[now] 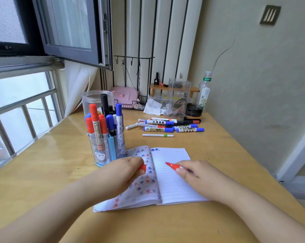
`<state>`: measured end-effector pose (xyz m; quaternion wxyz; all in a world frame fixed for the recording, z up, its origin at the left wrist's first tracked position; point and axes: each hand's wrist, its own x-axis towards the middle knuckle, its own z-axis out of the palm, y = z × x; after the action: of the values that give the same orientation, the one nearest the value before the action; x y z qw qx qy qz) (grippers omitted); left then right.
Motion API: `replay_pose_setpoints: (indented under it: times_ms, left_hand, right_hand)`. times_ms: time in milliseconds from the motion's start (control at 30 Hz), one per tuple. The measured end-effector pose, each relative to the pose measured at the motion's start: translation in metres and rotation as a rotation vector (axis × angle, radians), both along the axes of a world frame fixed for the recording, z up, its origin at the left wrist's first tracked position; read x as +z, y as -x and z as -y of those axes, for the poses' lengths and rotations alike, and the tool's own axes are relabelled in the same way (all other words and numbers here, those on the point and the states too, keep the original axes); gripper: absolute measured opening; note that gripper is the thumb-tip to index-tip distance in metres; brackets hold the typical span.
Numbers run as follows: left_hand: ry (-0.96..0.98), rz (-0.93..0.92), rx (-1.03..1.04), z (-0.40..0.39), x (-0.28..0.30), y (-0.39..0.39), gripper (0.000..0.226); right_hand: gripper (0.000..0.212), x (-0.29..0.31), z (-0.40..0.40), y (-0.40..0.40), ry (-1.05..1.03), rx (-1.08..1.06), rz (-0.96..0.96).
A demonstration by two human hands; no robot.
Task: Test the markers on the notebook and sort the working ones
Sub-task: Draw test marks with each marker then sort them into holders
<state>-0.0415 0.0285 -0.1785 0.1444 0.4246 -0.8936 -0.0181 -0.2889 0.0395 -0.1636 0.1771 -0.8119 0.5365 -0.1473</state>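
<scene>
An open lined notebook (pixel 165 179) lies on the wooden table (pixel 42 163) under both hands. Its left page is thick with red and blue star-shaped scribbles; the right page is nearly clean, with a few blue marks at its top edge. The right hand (pixel 199 176) pinches an uncapped red marker (pixel 173 166), its tip pointing left, at or just above the right page. Most of the barrel is hidden under the fingers. The left hand (pixel 121 172) rests on the scribbled page, fingers curled round a red cap (pixel 142 168), of which only a small part shows. Just beyond the left hand stands a clear holder (pixel 106 146) of red, blue and black markers. Farther beyond the right hand lies a loose group of markers (pixel 167 126).
</scene>
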Motion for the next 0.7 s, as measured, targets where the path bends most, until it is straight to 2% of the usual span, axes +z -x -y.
replay_pose_setpoints:
  times_ms: [100,133,267,333,433,500,600,700]
  left_hand:
    - [0.03,-0.074,0.034,0.002,-0.002,0.004,0.022]
    - [0.034,-0.093,0.05,0.003,-0.002,0.007,0.021]
    - [0.017,-0.13,0.094,0.011,-0.004,0.024,0.012]
    - [0.011,-0.144,0.099,0.017,-0.005,0.032,0.007]
    - [-0.007,-0.172,0.136,0.03,-0.009,0.043,0.013]
    - [-0.009,-0.176,0.15,0.042,-0.012,0.048,0.016]
    - [0.006,-0.186,0.169,0.06,-0.018,0.054,0.022]
    - [0.015,-0.199,0.174,0.074,-0.026,0.058,0.024]
  right_hand:
    - [0.025,0.006,0.009,-0.002,-0.098,-0.082,0.153]
    - [0.019,0.007,0.011,-0.005,-0.151,-0.098,0.26]
    - [0.021,0.008,0.027,-0.016,-0.248,-0.178,0.822]
    - [0.018,0.009,0.037,-0.02,-0.295,-0.233,1.015]
    - [0.022,0.007,0.056,-0.022,-0.434,-0.258,1.25]
    - [0.02,0.002,0.068,-0.023,-0.441,-0.269,1.25]
    - [0.008,-0.007,0.086,-0.025,-0.324,-0.294,1.058]
    - [0.022,-0.017,0.106,-0.028,-0.189,-0.345,0.908]
